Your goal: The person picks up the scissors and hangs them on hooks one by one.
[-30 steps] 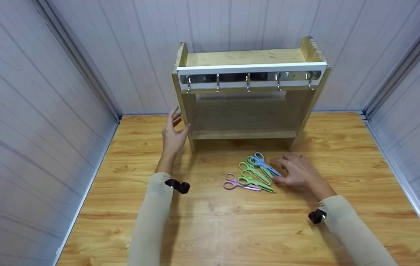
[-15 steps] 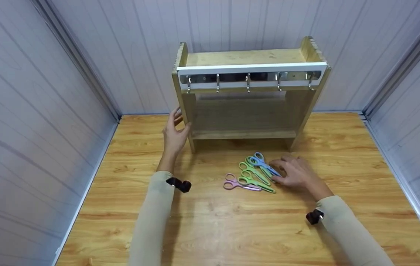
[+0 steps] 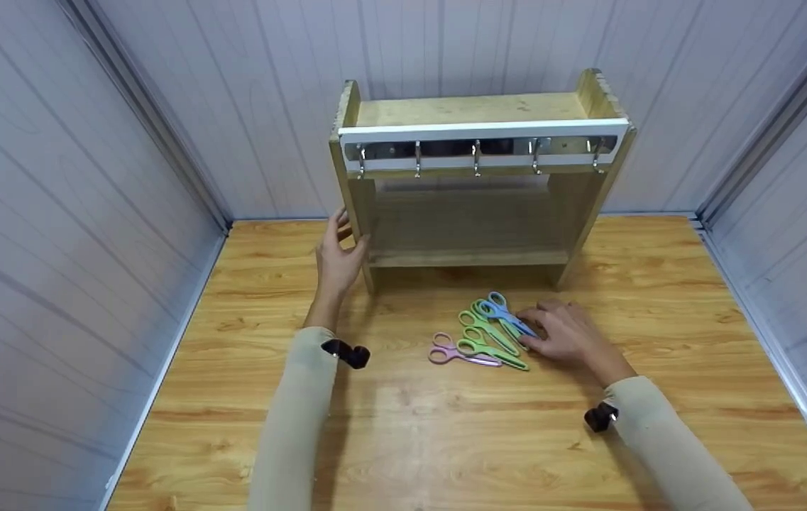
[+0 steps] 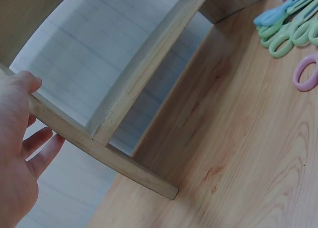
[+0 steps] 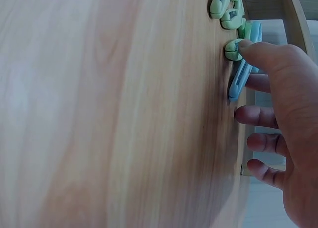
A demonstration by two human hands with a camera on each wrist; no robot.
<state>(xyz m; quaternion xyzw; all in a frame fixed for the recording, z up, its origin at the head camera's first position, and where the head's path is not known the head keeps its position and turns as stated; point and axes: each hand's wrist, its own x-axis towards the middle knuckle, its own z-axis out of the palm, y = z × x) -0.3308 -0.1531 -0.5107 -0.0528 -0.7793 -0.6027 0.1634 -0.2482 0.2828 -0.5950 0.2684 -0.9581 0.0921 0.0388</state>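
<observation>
A small wooden shelf [image 3: 470, 257] with a row of metal hooks [image 3: 476, 157] along its white front rail stands at the back. My left hand [image 3: 338, 266] holds its left side panel [image 4: 131, 166], thumb at the front edge and fingers along the outer side. Before the shelf lies a cluster of scissors: blue scissors [image 3: 504, 315] on top, several green scissors [image 3: 492, 349], and pink scissors [image 3: 446, 353] at the left. My right hand [image 3: 565, 332] pinches the blue scissors by the blade end between thumb and index finger; the other fingers are spread loosely.
Pale panelled walls [image 3: 112, 234] close in the wood-grain tabletop [image 3: 403, 440] at the back and both sides. Dark camera mounts [image 3: 350, 353] sit on both sleeves. The shelf has an upper board [image 3: 474, 108] and a lower board.
My right hand has moved slightly left, thumb and index finger coming in on the blue scissors' blades. My left hand has shifted a little right, against the side panel.
</observation>
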